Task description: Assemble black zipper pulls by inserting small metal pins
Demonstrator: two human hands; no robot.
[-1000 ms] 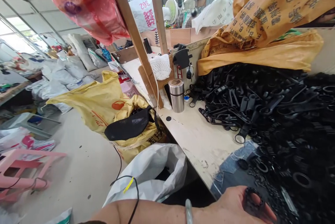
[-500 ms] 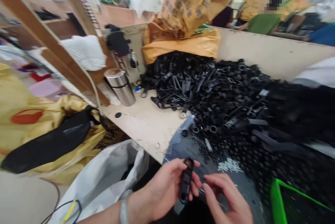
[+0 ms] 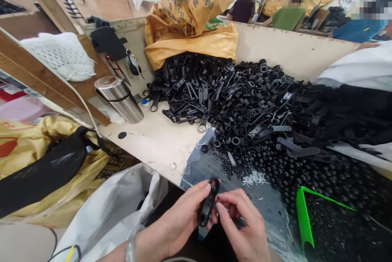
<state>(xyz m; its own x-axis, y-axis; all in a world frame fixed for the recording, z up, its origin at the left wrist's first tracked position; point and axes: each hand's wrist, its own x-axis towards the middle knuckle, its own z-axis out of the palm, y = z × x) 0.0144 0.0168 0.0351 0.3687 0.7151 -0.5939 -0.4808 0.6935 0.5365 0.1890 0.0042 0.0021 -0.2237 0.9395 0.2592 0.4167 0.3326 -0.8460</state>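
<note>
A long black plastic part with rounded, ring-like ends point(image 3: 207, 205) lies in my left hand point(image 3: 186, 209), tilted, its upper ring by the thumb. My right hand point(image 3: 241, 217) is close against its right side, thumb and forefinger pinched together. Something small and dark seems to be at those fingertips, too small to name. Just beyond the hands, a little heap of thin pale pins point(image 3: 255, 178) rests on a dark sheet point(image 3: 202, 168). Tiny black pieces point(image 3: 226, 164) are scattered beside the pins.
Black plastic arms and rings point(image 3: 208, 94) are piled high under an orange sack point(image 3: 192, 45). Black beads point(image 3: 312, 176) spread rightward to a green-edged bin point(image 3: 301, 213). At left stand a steel flask point(image 3: 122, 101) and a white sack point(image 3: 113, 205). People point(image 3: 288, 17) sit beyond the partition.
The view has swung rightward, so the scene sits further left. My right hand has come closer to the black plastic part, its fingertips now at the part's side.
</note>
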